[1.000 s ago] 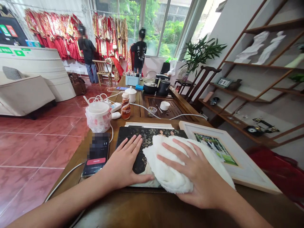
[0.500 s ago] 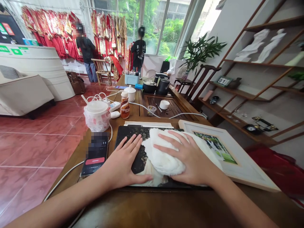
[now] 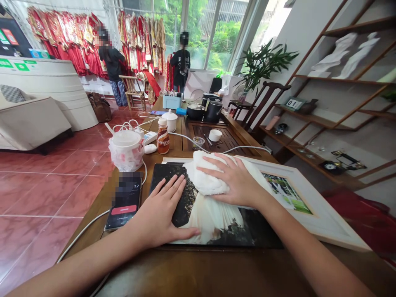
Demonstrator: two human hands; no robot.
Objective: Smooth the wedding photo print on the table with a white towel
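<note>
My left hand [image 3: 165,208] lies flat on the left side of a dark photo panel [image 3: 262,231], fingers stretched out and holding nothing. The panel shows a pale, flowing dress. Over its upper part, my right hand [image 3: 233,179] is curved around a bunched white cloth [image 3: 206,179] and presses it down. The cloth covers part of the picture and trails off to the right under my hand. Beside the panel on the right is a pale-framed photo [image 3: 312,198].
Left of the panel lies a phone [image 3: 125,202] with a cable. Beyond are a bagged white tub [image 3: 125,152], a brown-labelled bottle [image 3: 163,138], a lidded white cup [image 3: 170,120] and a small white bowl [image 3: 215,135]. Two people stand near clothing racks at the back.
My right hand has slid the white cloth away from me, up the panel, uncovering more of the dress in the picture. My left hand stays in place.
</note>
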